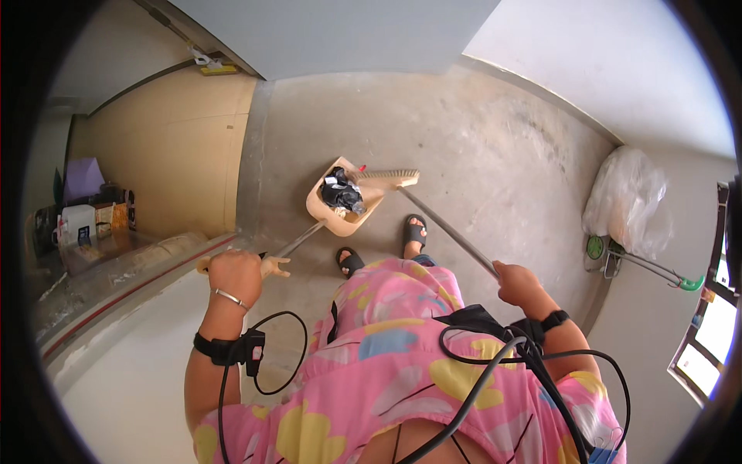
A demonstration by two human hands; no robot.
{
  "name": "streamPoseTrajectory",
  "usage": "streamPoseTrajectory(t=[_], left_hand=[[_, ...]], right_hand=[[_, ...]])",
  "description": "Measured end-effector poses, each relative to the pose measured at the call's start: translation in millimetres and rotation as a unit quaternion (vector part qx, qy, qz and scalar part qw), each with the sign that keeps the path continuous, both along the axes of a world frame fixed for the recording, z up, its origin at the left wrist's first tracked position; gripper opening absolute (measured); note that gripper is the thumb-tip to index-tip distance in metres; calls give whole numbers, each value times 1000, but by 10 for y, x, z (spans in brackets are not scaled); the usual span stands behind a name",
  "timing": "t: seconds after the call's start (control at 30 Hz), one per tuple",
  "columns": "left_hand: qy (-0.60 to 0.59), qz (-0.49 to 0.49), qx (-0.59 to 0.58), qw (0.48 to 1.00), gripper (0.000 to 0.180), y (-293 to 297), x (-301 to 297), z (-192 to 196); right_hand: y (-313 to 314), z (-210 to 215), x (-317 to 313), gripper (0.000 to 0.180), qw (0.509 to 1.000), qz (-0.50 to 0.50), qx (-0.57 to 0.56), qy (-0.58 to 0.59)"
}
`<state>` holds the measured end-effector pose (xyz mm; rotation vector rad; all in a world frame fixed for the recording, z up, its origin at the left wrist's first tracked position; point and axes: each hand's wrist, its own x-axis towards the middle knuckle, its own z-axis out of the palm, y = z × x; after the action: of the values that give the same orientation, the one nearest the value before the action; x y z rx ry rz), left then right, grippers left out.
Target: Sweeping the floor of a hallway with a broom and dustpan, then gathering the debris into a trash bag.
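My left hand [236,276] is closed round the handle of a long-handled dustpan [340,226]. The beige pan rests on the concrete floor in front of my feet, with crumpled black plastic [340,191] and small pale and red scraps in it. In my right hand [516,284] is the metal stick of a broom [448,228], held with wrapped fingers. The beige broom head lies across the right, far side of the pan, bristles turned away from me. Whether the bristles touch the rubbish I cannot tell.
Against the right wall stands a large clear plastic bag [627,197] beside a folded metal trolley [614,251]. A beige panel floor [174,147] and a cluster of bags and boxes [93,220] lie left, past a low ledge [139,298]. Cables hang over my front.
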<state>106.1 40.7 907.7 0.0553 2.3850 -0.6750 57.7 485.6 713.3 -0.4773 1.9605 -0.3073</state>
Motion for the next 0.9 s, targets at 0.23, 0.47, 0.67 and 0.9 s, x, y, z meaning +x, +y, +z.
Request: streamPoseTrajectory(t=[0.23,0.47,0.67,0.9], left_hand=[[4,23,-6,1000,6,-6,237,110],[10,74,-29,997,10,-173,727,391],[20,69,-35,997,9,-521,1071,277],[79,46,18,996,5,-489,989,-24]], right_hand=[[494,-19,-355,35,990,-129,-8,63],[257,-549,-1035,23,968,-241,69,-4],[-270,-591,-686,25,977,-197,75,-38],[-564,-115,209,29,994,-94,-11,-48]])
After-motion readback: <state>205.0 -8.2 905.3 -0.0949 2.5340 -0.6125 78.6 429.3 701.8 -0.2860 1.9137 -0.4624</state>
